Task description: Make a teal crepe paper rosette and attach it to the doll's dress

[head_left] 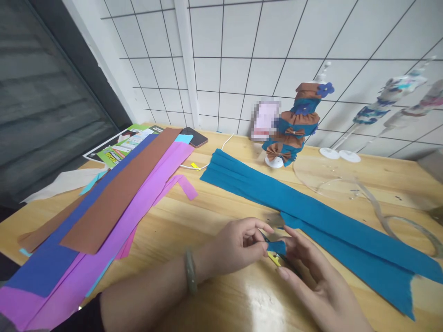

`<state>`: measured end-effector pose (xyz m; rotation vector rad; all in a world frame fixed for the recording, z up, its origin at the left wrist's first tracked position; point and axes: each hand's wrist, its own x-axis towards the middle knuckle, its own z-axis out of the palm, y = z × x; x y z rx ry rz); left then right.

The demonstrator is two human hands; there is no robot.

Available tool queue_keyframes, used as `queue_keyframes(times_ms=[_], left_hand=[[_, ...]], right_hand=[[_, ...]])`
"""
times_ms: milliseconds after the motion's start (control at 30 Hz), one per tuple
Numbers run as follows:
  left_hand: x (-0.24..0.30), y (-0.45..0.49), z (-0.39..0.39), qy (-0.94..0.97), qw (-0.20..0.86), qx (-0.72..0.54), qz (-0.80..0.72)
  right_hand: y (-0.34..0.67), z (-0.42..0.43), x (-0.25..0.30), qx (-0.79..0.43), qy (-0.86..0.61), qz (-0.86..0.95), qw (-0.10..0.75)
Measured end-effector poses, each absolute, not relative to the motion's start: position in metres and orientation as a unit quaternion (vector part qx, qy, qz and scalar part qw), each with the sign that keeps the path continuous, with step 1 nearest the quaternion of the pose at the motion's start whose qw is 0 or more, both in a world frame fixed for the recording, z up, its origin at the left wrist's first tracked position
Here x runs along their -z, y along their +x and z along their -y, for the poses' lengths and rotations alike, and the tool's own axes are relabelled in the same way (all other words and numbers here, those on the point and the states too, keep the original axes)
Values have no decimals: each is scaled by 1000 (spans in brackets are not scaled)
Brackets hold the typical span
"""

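Observation:
Low in the middle of the view, my left hand (238, 244) and my right hand (311, 272) meet over the wooden table (207, 207). Both pinch a small teal paper piece (277, 247) between their fingertips. A yellow-handled tool (274, 259), probably scissors, lies under the fingers, mostly hidden. A long teal crepe paper strip (311, 212) stretches from behind the hands toward the right edge. A green bangle sits on my left wrist.
Purple, brown and blue paper strips (104, 207) lie on the left. A phone (194, 136) and printed sheets (121, 147) sit behind them. A small mannequin in a teal-brown paper dress (294, 124) stands by the tiled wall, with two more stands (391, 101) on the right. Clear tape (380, 207) curls nearby.

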<state>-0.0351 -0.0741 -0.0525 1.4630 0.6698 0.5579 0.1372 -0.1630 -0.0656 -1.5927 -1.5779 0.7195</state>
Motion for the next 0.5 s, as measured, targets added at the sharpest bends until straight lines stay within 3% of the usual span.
queue_keyframes(times_ms=[200, 500], left_hand=[[46, -37, 77, 810, 474, -216, -270], [52, -36, 73, 865, 380, -213, -249]], right_hand=[[134, 161, 70, -319, -597, 598, 429], [135, 161, 67, -284, -599, 613, 431]])
